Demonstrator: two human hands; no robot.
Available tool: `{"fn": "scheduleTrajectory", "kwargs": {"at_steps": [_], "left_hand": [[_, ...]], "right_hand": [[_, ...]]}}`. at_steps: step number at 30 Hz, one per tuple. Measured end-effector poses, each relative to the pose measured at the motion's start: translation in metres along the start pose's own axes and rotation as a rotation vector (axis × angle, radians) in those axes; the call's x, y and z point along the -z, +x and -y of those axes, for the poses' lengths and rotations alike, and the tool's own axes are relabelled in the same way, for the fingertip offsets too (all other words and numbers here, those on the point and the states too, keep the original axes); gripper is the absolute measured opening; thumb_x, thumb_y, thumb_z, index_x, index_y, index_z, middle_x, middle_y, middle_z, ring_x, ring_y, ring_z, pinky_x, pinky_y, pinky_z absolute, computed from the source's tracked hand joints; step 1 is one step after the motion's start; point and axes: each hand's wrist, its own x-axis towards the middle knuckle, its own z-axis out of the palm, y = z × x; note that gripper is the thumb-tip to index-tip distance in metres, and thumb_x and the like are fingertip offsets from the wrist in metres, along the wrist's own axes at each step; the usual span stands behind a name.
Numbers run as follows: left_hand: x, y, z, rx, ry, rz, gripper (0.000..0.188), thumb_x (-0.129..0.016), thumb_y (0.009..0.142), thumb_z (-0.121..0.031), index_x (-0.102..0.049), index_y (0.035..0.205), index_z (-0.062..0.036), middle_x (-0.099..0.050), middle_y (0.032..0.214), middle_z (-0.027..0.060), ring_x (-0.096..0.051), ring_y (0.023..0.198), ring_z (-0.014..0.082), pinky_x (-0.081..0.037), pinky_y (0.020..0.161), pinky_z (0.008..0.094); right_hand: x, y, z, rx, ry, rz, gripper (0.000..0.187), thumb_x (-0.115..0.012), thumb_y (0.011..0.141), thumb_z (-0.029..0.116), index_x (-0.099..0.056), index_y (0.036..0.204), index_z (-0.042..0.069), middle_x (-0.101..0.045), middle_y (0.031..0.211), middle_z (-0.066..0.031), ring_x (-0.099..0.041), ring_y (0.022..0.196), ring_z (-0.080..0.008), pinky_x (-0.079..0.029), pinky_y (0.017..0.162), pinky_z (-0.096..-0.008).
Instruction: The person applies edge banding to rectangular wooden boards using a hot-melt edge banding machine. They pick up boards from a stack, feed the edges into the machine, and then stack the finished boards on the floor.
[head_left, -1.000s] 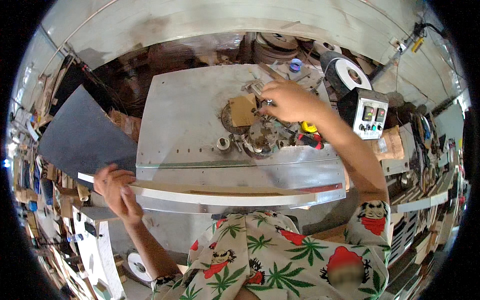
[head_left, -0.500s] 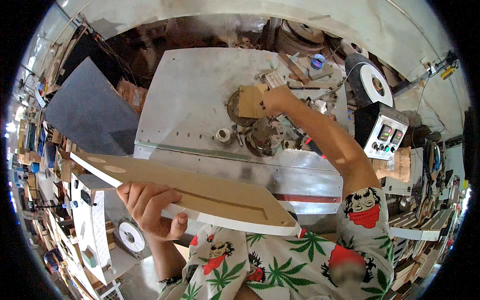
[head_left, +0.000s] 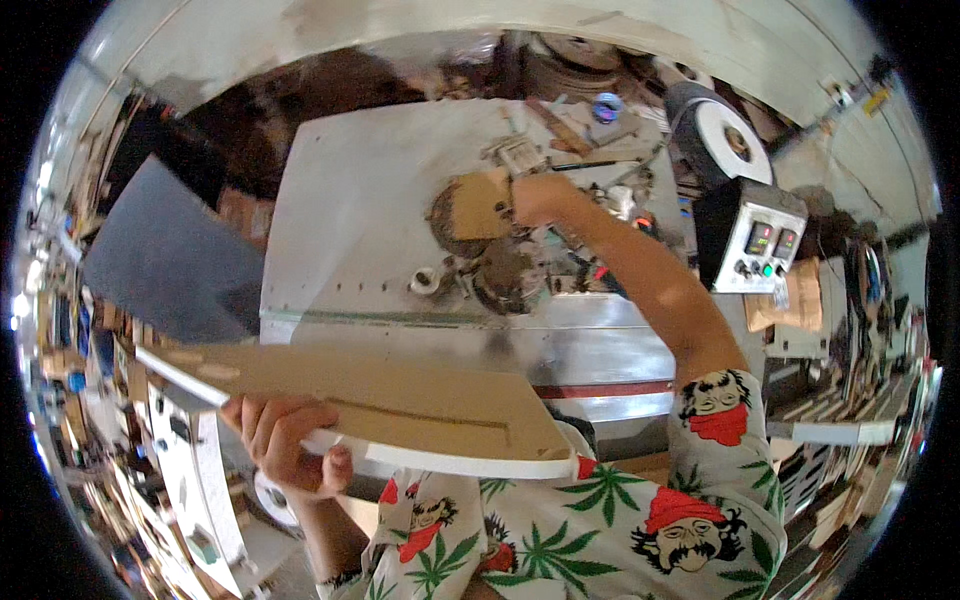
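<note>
The left hand (head_left: 285, 440) pinches the board (head_left: 400, 392) by its white edge, near the shirt (head_left: 610, 485); held toward one end, it could twist or drop. The right hand (head_left: 540, 201) meets the brown square (head_left: 478, 206) above the tabletop (head_left: 360, 200), grip unclear; a careless sweep could topple the white ring (head_left: 424, 281).

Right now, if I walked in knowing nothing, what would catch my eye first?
Probably the large tan panel with a white edge, slanting across the lower left in the left grip. Then the right grip, by a small tan piece on the grey worktop. A control box glows at the right.
</note>
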Motion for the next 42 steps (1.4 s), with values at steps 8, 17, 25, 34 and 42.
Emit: {"fn": "scheduleTrajectory", "kwargs": {"at_steps": [8, 17, 25, 34, 42], "left_hand": [[-0.001, -0.007, 0.006, -0.066, 0.032, 0.058, 0.049, -0.048, 0.103, -0.052, -0.064, 0.085, -0.009, -0.064, 0.082, 0.0086, -0.059, 0.084, 0.0284, -0.038, 0.092, 0.049], [0.0, 0.005, 0.006, -0.129, 0.128, 0.14, 0.049, -0.042, 0.108, -0.042, -0.065, 0.089, -0.0038, -0.065, 0.086, 0.0124, -0.057, 0.087, 0.0314, -0.042, 0.087, 0.0493], [-0.031, 0.006, 0.03, -0.351, 0.207, -0.051, 0.05, -0.032, 0.112, -0.039, -0.067, 0.106, -0.0027, -0.068, 0.107, 0.016, -0.062, 0.102, 0.0338, -0.042, 0.096, 0.0538], [-0.046, 0.006, 0.053, -0.405, 0.292, -0.139, 0.054, -0.032, 0.112, -0.038, -0.068, 0.115, 0.0018, -0.069, 0.111, 0.0185, -0.062, 0.105, 0.0375, -0.042, 0.1, 0.0574], [-0.045, 0.0, 0.061, -0.366, 0.267, -0.113, 0.052, -0.031, 0.113, -0.037, -0.066, 0.118, 0.0012, -0.067, 0.114, 0.019, -0.06, 0.107, 0.0385, -0.042, 0.1, 0.0579]], "right_hand": [[0.013, -0.056, 0.01, -0.031, 0.049, -0.524, 0.016, -0.073, 0.08, 0.026, -0.076, 0.088, 0.013, -0.076, 0.091, -0.0088, -0.073, 0.085, -0.0354, -0.057, 0.071, -0.05], [-0.022, -0.223, -0.072, -0.58, 0.596, -1.233, 0.021, -0.073, 0.093, 0.022, -0.074, 0.112, 0.012, -0.074, 0.089, -0.0123, -0.074, 0.08, -0.0299, -0.058, 0.07, -0.0405], [-0.125, -0.32, -0.152, -0.951, 0.721, -1.057, 0.087, -0.076, 0.091, 0.036, -0.032, 0.158, 0.001, -0.076, 0.087, -0.0144, -0.075, 0.083, -0.038, -0.057, 0.077, -0.048], [-0.132, -0.309, -0.189, -1.033, 0.834, -0.919, 0.119, -0.08, 0.086, 0.045, -0.002, 0.166, 0.004, -0.068, 0.128, -0.0314, -0.072, 0.105, -0.0472, -0.057, 0.092, -0.0487], [-0.139, -0.309, -0.206, -0.989, 0.89, -0.94, 0.118, -0.081, 0.084, 0.029, 0.001, 0.167, 0.01, -0.068, 0.125, -0.0339, -0.069, 0.11, -0.05, -0.056, 0.096, -0.0509]]}}
